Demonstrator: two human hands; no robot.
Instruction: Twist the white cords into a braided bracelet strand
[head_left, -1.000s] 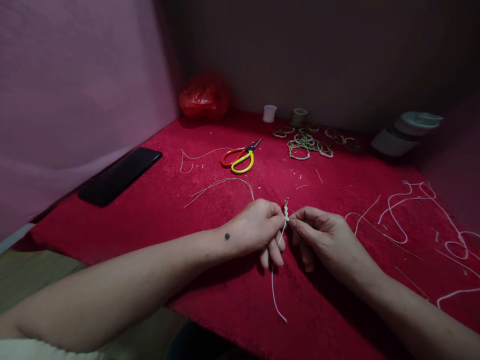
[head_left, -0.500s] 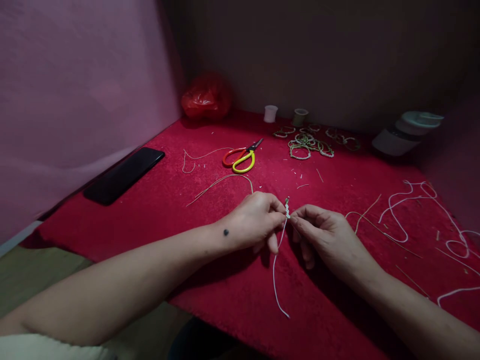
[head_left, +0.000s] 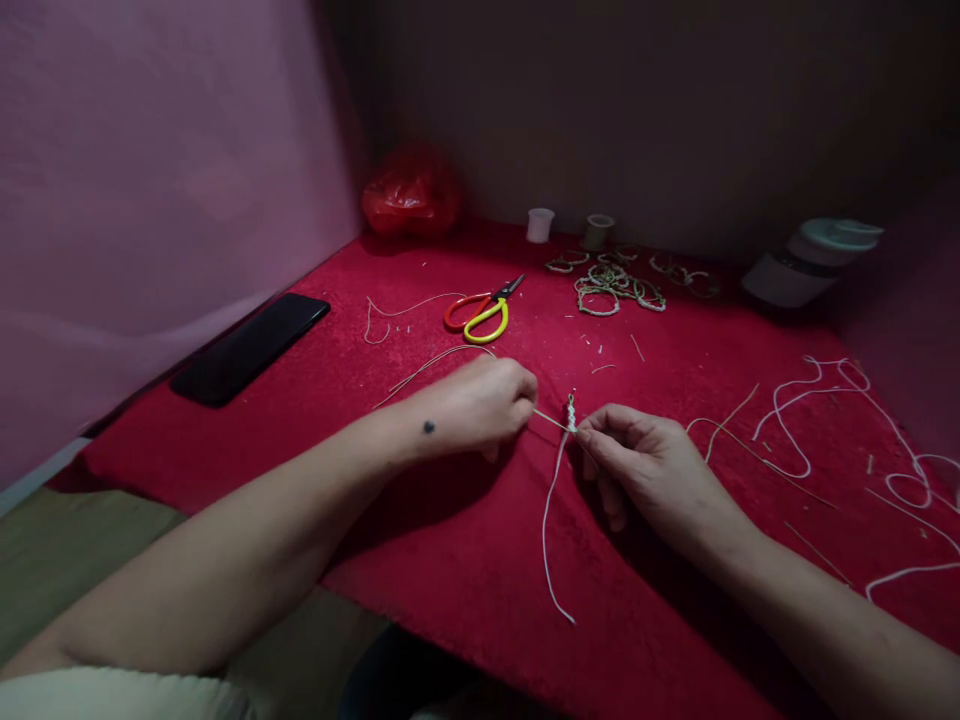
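A pale sleeve (head_left: 120,697) edges in at lower left, and a loose white tail (head_left: 544,545) of cord trails down the red-covered worktop (head_left: 465,560). Now the hands! The left hand (head_left: 487,403), its grip clenched on a taut strand (head_left: 550,419); the right hand (head_left: 660,465), thumb and fingers pinched at the lower end of the small knotted piece (head_left: 571,415). That piece sits between them, just beside the right fingertips, the strand stretched across to it. Out right, looping white cord (head_left: 911,571); over left, a dark phone (head_left: 251,350) lying flat. Past the left hand, scissors (head_left: 487,317), one handle red, one yellow. Deeper still, a cluster of bracelets (head_left: 598,303) in white and green, then a lidded container (head_left: 814,265) far right, a white spool (head_left: 539,227) and an olive spool (head_left: 598,234), both upright, and a shiny red bag (head_left: 412,200) at back left.
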